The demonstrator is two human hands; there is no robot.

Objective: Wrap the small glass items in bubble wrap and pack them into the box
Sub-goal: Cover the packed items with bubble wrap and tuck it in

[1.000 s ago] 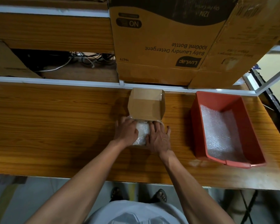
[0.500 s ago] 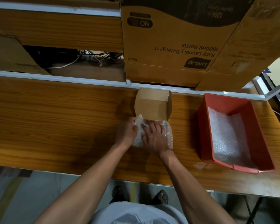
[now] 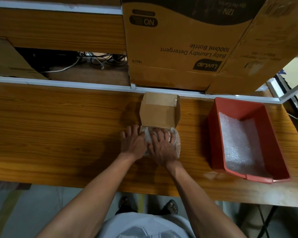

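Right hand (image 3: pixel 163 148) now flatter on bubble wrap (image 3: pixel 176 143); "LuvLap" carton (image 3: pixel 184 48) behind.

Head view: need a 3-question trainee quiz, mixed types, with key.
1. True or false: the small cardboard box is open.
2. What lies in the red bin? A) glass jars B) bubble wrap C) tape
3. What do the left hand and right hand rest on?

Key: 1 true. 2 B, bubble wrap sheets. 3 the bubble-wrapped bundle on the wooden table, in front of the box.
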